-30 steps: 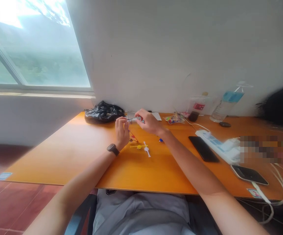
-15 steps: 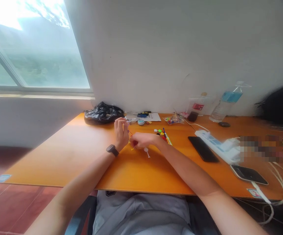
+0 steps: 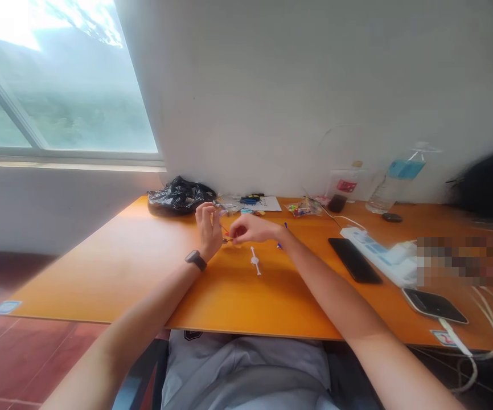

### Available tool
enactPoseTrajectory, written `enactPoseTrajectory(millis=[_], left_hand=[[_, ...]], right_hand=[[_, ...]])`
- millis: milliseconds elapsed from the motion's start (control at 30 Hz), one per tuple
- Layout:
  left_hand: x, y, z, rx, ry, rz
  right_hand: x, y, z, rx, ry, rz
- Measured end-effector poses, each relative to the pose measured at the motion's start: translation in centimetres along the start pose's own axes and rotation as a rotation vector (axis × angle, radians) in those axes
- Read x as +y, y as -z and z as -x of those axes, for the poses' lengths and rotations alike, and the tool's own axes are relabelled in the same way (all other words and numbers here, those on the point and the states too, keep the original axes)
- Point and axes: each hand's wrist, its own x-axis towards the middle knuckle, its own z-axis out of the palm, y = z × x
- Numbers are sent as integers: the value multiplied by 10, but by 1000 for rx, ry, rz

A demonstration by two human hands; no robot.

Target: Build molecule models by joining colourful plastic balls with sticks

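Observation:
My left hand, with a dark watch on its wrist, is raised over the table with its fingers curled in. Thin coloured pieces, orange and red among them, show at its fingertips, too small to name. My right hand reaches in from the right and pinches at the same spot, its thumb and forefinger closed; what lies between them is hidden. A white plastic piece, a small disc with a thin arm at each end, lies on the table below my right hand. Blue bits show beside my right wrist.
Along the wall sit a black plastic bag, a white paper sheet, a bag of small coloured parts and a water bottle. To the right lie a black phone, a power strip and a charging phone.
My right hand has risen slightly and moved right, now covering the coloured discs behind it. More of the white plastic piece shows. The left hand has shifted slightly left.

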Motion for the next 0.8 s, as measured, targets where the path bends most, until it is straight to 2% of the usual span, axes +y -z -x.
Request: enactPoseTrajectory(millis=[33,133,200,300,367,533,700,767,800], left_hand=[[1,0,0,-1,-1,-2],[6,0,2,-36,-34,-12],[11,-1,6,-72,-67,-11],[18,-2,12,-119,-109,0],[22,-3,16,-135,-130,5],[25,-3,18,-158,-160,16],[21,-3,16,-133,-159,-9],[20,-3,15,-125,-157,-24],[19,-3,14,-121,-153,-33]], right_hand=[[-3,8,0,17,23,-77],[-11,26,-1,356,69,-280],[-14,31,-2,563,66,-341],[-13,28,-5,698,58,-349],[-11,22,-8,694,64,-325],[-7,14,-10,526,67,-113],[-12,33,0,613,20,30],[-12,43,7,496,-25,100],[-10,47,10,369,-73,125]])
